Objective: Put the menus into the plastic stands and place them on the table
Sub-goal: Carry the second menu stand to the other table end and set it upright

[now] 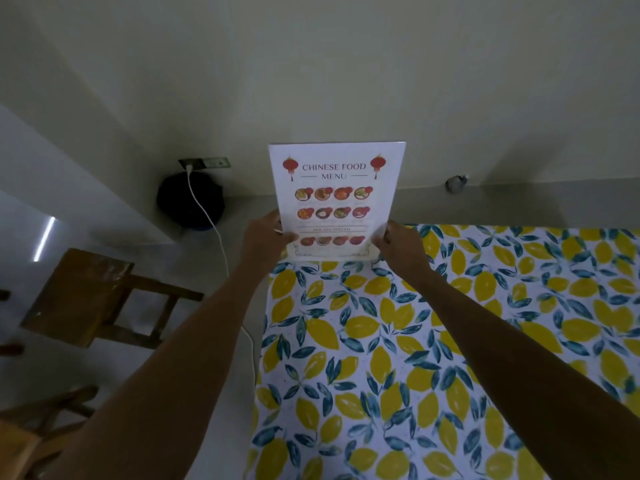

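Observation:
A white menu [336, 188] headed "Chinese Food Menu" stands upright in a clear plastic stand [373, 255] at the far left corner of the table [398, 341]. The stand's base rests on or just above the lemon-print cloth; which, I cannot tell. My left hand [265, 239] grips the menu's lower left edge. My right hand [401, 245] grips its lower right edge. Both arms reach forward over the table.
A wall rises close behind the table. Left of the table, on the floor, are a wooden chair [93, 299], a second chair [38, 434] nearer me, a dark round object [188, 202], and a white cable [214, 233] plugged into a wall socket [204, 163].

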Tool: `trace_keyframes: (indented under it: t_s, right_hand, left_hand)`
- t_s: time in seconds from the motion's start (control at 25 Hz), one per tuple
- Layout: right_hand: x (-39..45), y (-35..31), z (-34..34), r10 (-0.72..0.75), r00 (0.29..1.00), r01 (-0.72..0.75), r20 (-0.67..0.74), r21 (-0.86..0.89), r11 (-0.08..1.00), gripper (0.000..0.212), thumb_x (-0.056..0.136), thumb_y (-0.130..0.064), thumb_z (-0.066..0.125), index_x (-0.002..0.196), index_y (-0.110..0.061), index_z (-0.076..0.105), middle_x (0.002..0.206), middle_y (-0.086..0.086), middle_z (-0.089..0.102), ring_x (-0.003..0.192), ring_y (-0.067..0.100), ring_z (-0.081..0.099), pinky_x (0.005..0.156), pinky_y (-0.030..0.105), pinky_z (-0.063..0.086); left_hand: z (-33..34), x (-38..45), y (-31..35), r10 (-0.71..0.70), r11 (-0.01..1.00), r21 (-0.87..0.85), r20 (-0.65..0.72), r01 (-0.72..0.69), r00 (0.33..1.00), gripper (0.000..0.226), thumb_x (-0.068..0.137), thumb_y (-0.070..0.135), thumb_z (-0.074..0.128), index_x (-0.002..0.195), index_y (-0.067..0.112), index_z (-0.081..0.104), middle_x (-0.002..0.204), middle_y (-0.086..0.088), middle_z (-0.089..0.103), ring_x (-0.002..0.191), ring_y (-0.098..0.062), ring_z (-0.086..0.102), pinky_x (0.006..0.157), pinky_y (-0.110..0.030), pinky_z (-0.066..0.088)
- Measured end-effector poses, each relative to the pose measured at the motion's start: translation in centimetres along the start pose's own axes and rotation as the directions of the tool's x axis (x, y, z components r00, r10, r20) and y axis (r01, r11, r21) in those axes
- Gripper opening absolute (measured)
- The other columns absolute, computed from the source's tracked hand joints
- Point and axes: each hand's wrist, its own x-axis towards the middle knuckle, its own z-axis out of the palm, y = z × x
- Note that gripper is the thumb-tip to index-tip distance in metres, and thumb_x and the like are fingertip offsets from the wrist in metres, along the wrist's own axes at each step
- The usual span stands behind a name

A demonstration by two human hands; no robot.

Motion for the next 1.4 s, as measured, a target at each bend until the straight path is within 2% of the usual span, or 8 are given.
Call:
trace_keyframes:
  t_s: [0.16, 0.28, 0.36, 0.44, 0.6, 0.96, 1.12, 1.4]
  right_hand:
    - [-0.1, 0.4, 0.1, -0.010, 1.000, 0.011, 0.029, -0.052, 0.999, 0.026, 0.090, -0.026, 0.059, 0.089, 0.000, 0.059, 0.085, 0.022, 0.068, 0.079, 0.037, 0.063, 0.062, 0.034, 0.042]
    - [-1.2, 0.7, 0.2, -0.010, 1.000, 0.011, 0.030, -0.014, 1.000, 0.028, 0.090, -0.030, 0.058, 0.087, -0.002, 0.057, 0.079, 0.019, 0.069, 0.072, 0.035, 0.065, 0.064, 0.039, 0.053]
    - [-1.5, 0.5, 0.1, -0.009, 1.000, 0.009, 0.029, 0.002, 1.000, 0.028, 0.091, -0.028, 0.059, 0.086, -0.001, 0.056, 0.078, 0.020, 0.069, 0.071, 0.035, 0.065, 0.064, 0.041, 0.054]
    - [-1.4, 0.1, 0.0, -0.017, 1.000, 0.017, 0.018, -0.023, 1.000, 0.026, 0.091, -0.024, 0.059, 0.087, 0.001, 0.056, 0.080, 0.023, 0.067, 0.074, 0.037, 0.062, 0.061, 0.037, 0.046]
    - [-2.1, 0.1, -0.1, -0.037, 0.999, 0.037, -0.006, -0.042, 0.998, 0.026, 0.092, -0.021, 0.059, 0.086, 0.004, 0.055, 0.081, 0.029, 0.064, 0.076, 0.039, 0.061, 0.061, 0.034, 0.035]
    - [-2.2, 0.7, -0.2, -0.059, 0.997, 0.061, 0.042, -0.042, 0.997, 0.024, 0.092, -0.022, 0.059, 0.087, 0.002, 0.056, 0.085, 0.027, 0.067, 0.079, 0.040, 0.062, 0.060, 0.033, 0.035]
    - [-2.5, 0.5, -0.1, -0.027, 1.000, 0.027, 0.014, -0.002, 1.000, 0.022, 0.092, -0.020, 0.059, 0.083, -0.001, 0.054, 0.083, 0.026, 0.066, 0.072, 0.034, 0.059, 0.059, 0.031, 0.032]
    - [-2.5, 0.3, 0.0, 0.003, 1.000, -0.003, 0.023, -0.008, 1.000, 0.025, 0.092, -0.022, 0.057, 0.096, 0.003, 0.059, 0.095, 0.024, 0.068, 0.086, 0.038, 0.063, 0.063, 0.031, 0.036]
  left_hand:
    - [-0.1, -1.8, 3.1, -0.025, 0.995, 0.096, -0.044, 0.029, 0.999, 0.043, 0.076, 0.029, 0.078, 0.118, 0.029, 0.067, 0.111, 0.001, 0.077, 0.090, -0.015, 0.074, 0.081, -0.039, 0.061]
    - [0.3, -2.8, 3.5, -0.023, 0.990, 0.137, -0.070, 0.033, 0.997, 0.040, 0.081, 0.023, 0.076, 0.120, 0.024, 0.066, 0.109, 0.001, 0.077, 0.082, -0.011, 0.073, 0.074, -0.030, 0.060]
    - [0.3, -3.0, 3.4, -0.012, 0.991, 0.133, -0.085, 0.024, 0.996, 0.039, 0.080, 0.023, 0.076, 0.117, 0.024, 0.066, 0.107, 0.000, 0.077, 0.082, -0.011, 0.072, 0.073, -0.032, 0.061]
    - [0.4, -2.8, 3.2, -0.013, 0.990, 0.141, -0.095, 0.027, 0.995, 0.038, 0.077, 0.026, 0.076, 0.114, 0.026, 0.066, 0.106, 0.001, 0.077, 0.085, -0.014, 0.073, 0.077, -0.039, 0.062]
    - [0.6, -3.3, 3.1, -0.027, 0.989, 0.139, -0.107, 0.042, 0.994, 0.036, 0.078, 0.025, 0.078, 0.113, 0.026, 0.068, 0.105, -0.001, 0.078, 0.085, -0.014, 0.074, 0.080, -0.039, 0.061]
    - [1.0, -4.5, 3.0, -0.028, 0.985, 0.166, -0.103, 0.045, 0.994, 0.036, 0.083, 0.025, 0.075, 0.117, 0.020, 0.066, 0.106, -0.001, 0.076, 0.082, -0.013, 0.069, 0.074, -0.030, 0.055]
    - [1.0, -4.0, 2.1, -0.056, 0.990, 0.127, -0.095, 0.068, 0.994, 0.041, 0.074, 0.038, 0.073, 0.113, 0.031, 0.065, 0.103, 0.003, 0.078, 0.084, -0.012, 0.074, 0.080, -0.045, 0.062]
    - [1.3, -3.8, 1.3, -0.060, 0.994, 0.088, -0.077, 0.066, 0.995, 0.046, 0.071, 0.046, 0.071, 0.114, 0.031, 0.065, 0.108, 0.006, 0.077, 0.093, -0.012, 0.074, 0.084, -0.047, 0.061]
